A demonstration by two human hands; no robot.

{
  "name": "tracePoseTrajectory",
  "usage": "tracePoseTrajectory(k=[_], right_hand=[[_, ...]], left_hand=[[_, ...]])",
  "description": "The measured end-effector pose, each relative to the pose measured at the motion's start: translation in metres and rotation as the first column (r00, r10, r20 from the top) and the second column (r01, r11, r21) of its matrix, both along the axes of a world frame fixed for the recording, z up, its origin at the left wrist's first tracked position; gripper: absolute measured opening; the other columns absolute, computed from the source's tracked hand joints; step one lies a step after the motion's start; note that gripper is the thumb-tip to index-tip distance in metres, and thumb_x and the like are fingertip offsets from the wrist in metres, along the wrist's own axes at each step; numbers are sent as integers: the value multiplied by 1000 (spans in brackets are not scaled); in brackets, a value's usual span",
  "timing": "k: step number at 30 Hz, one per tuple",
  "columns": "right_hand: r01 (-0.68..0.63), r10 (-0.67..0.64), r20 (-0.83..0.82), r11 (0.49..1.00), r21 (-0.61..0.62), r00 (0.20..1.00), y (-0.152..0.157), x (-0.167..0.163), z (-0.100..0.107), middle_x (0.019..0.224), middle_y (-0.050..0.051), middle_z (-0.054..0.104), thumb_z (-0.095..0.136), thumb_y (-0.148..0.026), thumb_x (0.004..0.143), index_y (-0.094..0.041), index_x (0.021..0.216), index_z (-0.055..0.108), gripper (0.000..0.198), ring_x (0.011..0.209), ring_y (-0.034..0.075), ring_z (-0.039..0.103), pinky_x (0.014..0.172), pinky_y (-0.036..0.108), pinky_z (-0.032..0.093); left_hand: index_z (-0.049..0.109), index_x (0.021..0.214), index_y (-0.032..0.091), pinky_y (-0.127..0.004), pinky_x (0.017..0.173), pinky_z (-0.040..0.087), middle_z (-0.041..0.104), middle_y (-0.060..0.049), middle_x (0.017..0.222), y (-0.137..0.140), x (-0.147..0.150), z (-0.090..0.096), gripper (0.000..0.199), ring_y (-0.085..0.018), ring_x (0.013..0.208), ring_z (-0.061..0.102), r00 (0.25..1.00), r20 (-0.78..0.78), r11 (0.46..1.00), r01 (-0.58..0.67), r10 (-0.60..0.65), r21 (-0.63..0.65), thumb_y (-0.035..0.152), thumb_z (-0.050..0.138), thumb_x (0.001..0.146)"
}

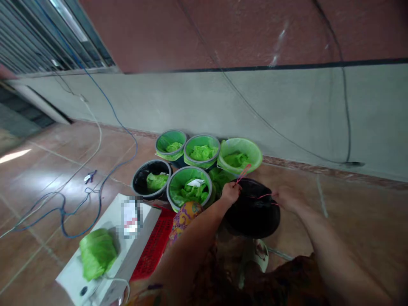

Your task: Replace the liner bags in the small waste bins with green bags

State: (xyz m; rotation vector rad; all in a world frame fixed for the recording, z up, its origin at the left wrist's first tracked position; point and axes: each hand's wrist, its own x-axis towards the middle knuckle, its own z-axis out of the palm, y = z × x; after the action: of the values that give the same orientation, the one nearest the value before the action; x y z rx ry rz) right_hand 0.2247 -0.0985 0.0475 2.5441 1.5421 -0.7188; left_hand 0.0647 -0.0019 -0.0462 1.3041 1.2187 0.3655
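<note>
A black bucket or black plastic bag [251, 219], I cannot tell which, stands on the floor in front of me. Over its opening my left hand [231, 193] is closed on a thin pink string [244, 172], with a loop of it sticking up above the fingers. At the right rim my right hand [283, 199], somewhat blurred, pinches another stretch of that string. Between the hands the string runs across the black opening. Just left of it are a white bucket with a green liner [255, 148] and a bucket holding green plastic and a white paper [204, 170].
A black bucket [137, 178] and green-lined buckets [170, 138] stand along the wall. To the left are a white box [68, 276] with a green bundle [98, 254], and a red crate [156, 238]. A blue cable [105, 187] winds over the tiles. Keys [90, 176] lie there too.
</note>
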Motion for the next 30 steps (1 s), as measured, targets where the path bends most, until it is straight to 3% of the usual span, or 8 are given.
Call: tracePoseTrajectory(k=[3, 7, 9, 11, 15, 20, 25, 30], right_hand=[[31, -27, -22, 977, 210, 999, -6, 3, 9, 75, 7, 69, 52, -27, 89, -21, 86, 74, 24, 69, 19, 62, 59, 29, 39], [180, -239, 21, 785, 593, 971, -10, -6, 25, 78, 8, 69, 54, -40, 86, -24, 95, 73, 26, 69, 22, 61, 63, 34, 43], [304, -219, -212, 703, 643, 953, -7, -15, 27, 76, 7, 68, 56, -42, 83, -21, 90, 70, 27, 68, 20, 61, 66, 34, 46], [492, -118, -576, 673, 552, 809, -1, -22, 23, 81, 7, 68, 58, -45, 80, -19, 88, 66, 29, 67, 18, 61, 67, 33, 50], [595, 51, -913, 743, 306, 406, 7, -25, 10, 87, 6, 69, 60, -53, 79, -21, 84, 58, 32, 65, 14, 61, 63, 28, 51], [543, -92, -854, 805, 239, 512, 9, -34, 6, 48, -7, 43, 59, -56, 77, -19, 74, 54, 37, 41, 6, 37, 41, 19, 30], [327, 100, -947, 923, 203, 304, 15, -54, 14, 52, -9, 41, 62, -56, 78, -17, 81, 58, 40, 46, 5, 34, 45, 19, 31], [419, 79, -987, 899, 129, 137, 31, -55, 8, 54, -8, 43, 69, -54, 73, -17, 80, 57, 40, 47, 4, 35, 45, 19, 27]], left_hand=[[69, 78, 14, -22, 50, 35, 49, 5, 51, 4, -2, -6, 26, -7, 44, 44, 1000, -20, 1000, 6, -6, -27, 17, 45, 87], [70, 83, 13, -22, 50, 35, 49, 4, 52, 4, -3, -5, 24, -7, 45, 44, 1000, -22, 999, 17, -17, -28, 19, 47, 86], [71, 83, 13, -22, 49, 35, 49, 4, 52, 2, -3, -3, 24, -7, 45, 44, 1000, -26, 1000, 10, -10, -18, 19, 47, 86], [71, 83, 12, -21, 48, 34, 48, 4, 52, 0, -2, 0, 26, -7, 45, 43, 1000, -29, 1000, -10, 10, -7, 19, 46, 88], [70, 83, 13, -21, 46, 32, 47, 5, 51, -3, -2, 4, 27, -6, 43, 41, 999, 19, 999, -32, 32, -12, 20, 45, 88], [68, 80, 13, -19, 48, 32, 45, 5, 51, -3, -6, 10, 24, -6, 45, 41, 994, 104, 1000, -15, 15, -2, 22, 47, 87], [61, 66, 14, -21, 53, 31, 47, 4, 53, -5, -8, 12, 26, -7, 50, 37, 938, 291, 982, 176, -187, 62, 31, 53, 83], [56, 55, 15, -24, 64, 34, 50, 4, 56, -14, -7, 15, 20, -9, 60, 42, 828, 414, 918, 391, -380, 60, 26, 63, 69]])
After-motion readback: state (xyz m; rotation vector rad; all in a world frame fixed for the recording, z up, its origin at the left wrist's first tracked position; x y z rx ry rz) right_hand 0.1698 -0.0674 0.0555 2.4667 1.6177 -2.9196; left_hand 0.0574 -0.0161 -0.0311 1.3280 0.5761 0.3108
